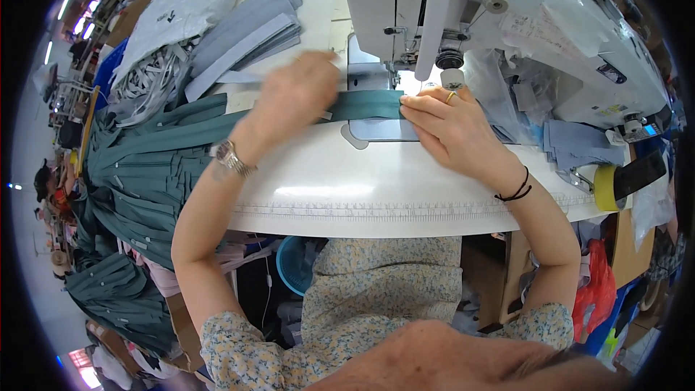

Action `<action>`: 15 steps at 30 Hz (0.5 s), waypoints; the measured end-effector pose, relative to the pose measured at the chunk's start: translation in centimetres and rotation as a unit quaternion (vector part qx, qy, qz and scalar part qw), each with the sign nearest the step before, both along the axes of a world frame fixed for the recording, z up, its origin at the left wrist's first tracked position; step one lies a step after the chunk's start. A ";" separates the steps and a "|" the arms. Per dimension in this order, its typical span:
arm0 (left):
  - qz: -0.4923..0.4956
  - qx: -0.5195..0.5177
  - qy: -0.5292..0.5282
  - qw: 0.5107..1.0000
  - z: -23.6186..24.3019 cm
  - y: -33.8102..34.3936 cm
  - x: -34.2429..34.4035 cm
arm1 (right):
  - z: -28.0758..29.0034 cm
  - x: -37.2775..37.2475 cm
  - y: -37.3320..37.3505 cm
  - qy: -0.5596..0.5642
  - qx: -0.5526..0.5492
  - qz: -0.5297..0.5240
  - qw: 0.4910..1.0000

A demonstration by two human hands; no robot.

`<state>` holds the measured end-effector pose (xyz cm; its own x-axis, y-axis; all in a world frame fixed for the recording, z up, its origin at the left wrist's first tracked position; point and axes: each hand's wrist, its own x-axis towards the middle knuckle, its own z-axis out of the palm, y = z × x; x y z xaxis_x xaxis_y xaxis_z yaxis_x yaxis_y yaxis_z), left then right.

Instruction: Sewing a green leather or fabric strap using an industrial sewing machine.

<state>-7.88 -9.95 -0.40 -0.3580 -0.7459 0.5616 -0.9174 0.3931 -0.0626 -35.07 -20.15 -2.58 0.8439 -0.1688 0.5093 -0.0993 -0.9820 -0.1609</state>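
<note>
- Presently, the green strip (365, 104) lies on the table (311, 174), running from left of the machine (373, 0) to just beside its needle area.
- Left hand (295, 94): over the strip, left of the machine's needle area; blurred. How far its fingers are closed, and whether they grip the strip, cannot be told.
- Right hand (452, 127): on the near side of the machine, fingers close together, fingertips at the strip's right end. Whether they pinch or merely press it cannot be told.
- Watch (229, 157) on the left wrist; black band (515, 187) on the right.
- Left of the machine: green cloth (145, 174), heaped and hanging past the table edge; grey pieces (250, 18), stacked; white bag (184, 0), beside the stack.
- Right of the machine's needle area: blue-grey cloth (579, 141), folded; yellow tape roll (604, 188), nearer the person.
- Below the table, on the machine's near side: blue basket (288, 268).
</note>
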 end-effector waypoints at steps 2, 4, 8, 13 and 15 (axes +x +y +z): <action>-0.038 0.028 0.006 0.999 -0.7 0.8 -3.3 | 0.0 0.1 -0.1 0.009 -0.005 0.007 1.000; -0.081 0.055 0.013 0.995 -1.0 0.4 -4.6 | -0.1 0.1 -0.1 0.003 -0.008 0.005 1.000; -0.051 0.094 0.057 0.993 -0.7 -0.1 -5.4 | -0.3 0.1 -0.1 0.006 0.000 0.005 1.000; -0.081 0.051 0.075 0.993 -1.8 0.0 -5.1 | 0.0 -0.1 0.0 0.020 -0.015 -0.005 1.000; -0.090 0.043 0.060 0.993 -2.0 0.0 -5.2 | 0.0 -0.2 0.1 0.026 -0.011 -0.007 1.000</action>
<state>-13.06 -9.90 -2.37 -0.4247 -0.7228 0.5452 -0.8307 0.5506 0.0829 -35.30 -20.01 -2.63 0.8667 -0.1695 0.4691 -0.1205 -0.9838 -0.1328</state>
